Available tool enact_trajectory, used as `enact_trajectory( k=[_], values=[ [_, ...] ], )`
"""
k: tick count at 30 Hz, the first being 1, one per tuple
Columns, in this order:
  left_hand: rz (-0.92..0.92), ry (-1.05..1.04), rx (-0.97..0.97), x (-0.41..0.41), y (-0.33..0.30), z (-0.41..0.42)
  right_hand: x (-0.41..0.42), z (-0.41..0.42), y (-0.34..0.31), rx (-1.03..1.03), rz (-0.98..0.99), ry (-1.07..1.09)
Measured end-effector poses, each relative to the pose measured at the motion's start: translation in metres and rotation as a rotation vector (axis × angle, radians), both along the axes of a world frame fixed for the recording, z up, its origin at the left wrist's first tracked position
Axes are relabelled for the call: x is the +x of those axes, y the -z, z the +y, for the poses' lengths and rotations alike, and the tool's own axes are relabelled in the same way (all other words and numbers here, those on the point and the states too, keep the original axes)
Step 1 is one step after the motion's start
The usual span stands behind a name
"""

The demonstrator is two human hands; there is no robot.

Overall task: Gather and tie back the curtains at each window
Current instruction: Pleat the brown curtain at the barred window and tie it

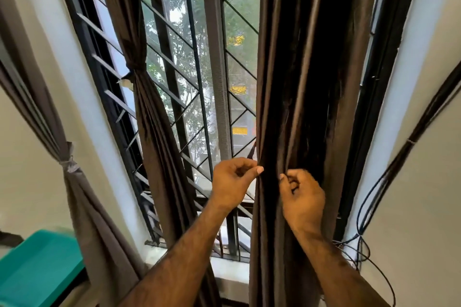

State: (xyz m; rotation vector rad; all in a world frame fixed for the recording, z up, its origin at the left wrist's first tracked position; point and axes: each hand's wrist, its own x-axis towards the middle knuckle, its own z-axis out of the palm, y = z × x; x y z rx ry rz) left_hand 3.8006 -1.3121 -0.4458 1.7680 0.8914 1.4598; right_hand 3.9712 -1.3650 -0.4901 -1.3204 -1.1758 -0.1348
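A: Where is the curtain you're working on?

B: The dark brown right-hand curtain (pixel 299 82) hangs gathered at about 2 o'clock from the middle of the view, in front of the window grille (pixel 174 70). It looks glossy and heavy, bunched into deep vertical folds, with no tie around it yet.

A: And your hands?

B: Your left hand (pixel 233 183) has its fingers pressed together on the curtain's left edge. Your right hand (pixel 303 198) has its fingers curled shut against the front folds; whether they hold a tie or only cloth, I cannot tell.

A: What could go wrong?

B: As I judge it, the smooth cloth could slip and the folds fan out if you ease either grip before a band goes round. A loose knot would likely slide down.

A: Around it?

B: At 10 o'clock the left-hand curtain (pixel 139 97) is already knotted at its waist. At 8 o'clock a grey curtain (pixel 69 164) is tied too. Black cables (pixel 374 194) trail down the wall at 4 o'clock, near your right forearm; you could snag them.
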Motion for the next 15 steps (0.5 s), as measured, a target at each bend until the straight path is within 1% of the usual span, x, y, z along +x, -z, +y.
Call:
enact_trajectory(
  k=[2, 3, 7, 15],
  values=[
    [0.009, 0.02, 0.021, 0.001, 0.0, -0.003, -0.012, -0.005, 0.0, 0.005, -0.312, -0.068],
    [0.008, 0.028, 0.027, 0.002, 0.0, -0.003, -0.016, -0.004, 0.0, 0.004, -0.387, -0.087],
    [0.013, 0.028, 0.039, 0.003, 0.002, 0.0, -0.023, 0.001, 0.003, -0.031, -0.316, -0.064],
    [0.048, 0.015, 0.04, -0.001, 0.003, 0.01, -0.031, 0.002, 0.021, -0.01, -0.438, -0.039]
  ],
)
